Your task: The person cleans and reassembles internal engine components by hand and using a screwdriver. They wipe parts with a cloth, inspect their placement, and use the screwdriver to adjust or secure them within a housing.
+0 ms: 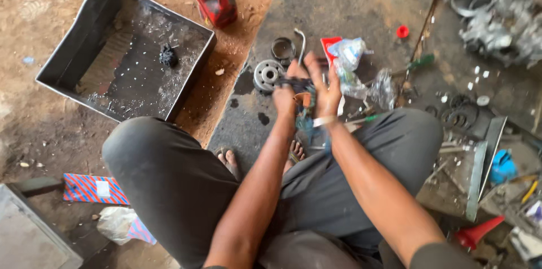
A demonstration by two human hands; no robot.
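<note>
Person squats on a dark mat, both hands raised together over it. Left hand (pixel 284 95) and right hand (pixel 323 89) close their fingers around a small dark part (pixel 299 85) — blurred, likely being worked or wiped; a firm grip is needed. Clear crumpled plastic bags (pixel 355 68) just right; red-blue striped packet (pixel 90 188) far left — on bare dirt.

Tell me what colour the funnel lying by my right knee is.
The funnel is red, lying on its side among the clutter; the head view shows it at lower right.
</note>
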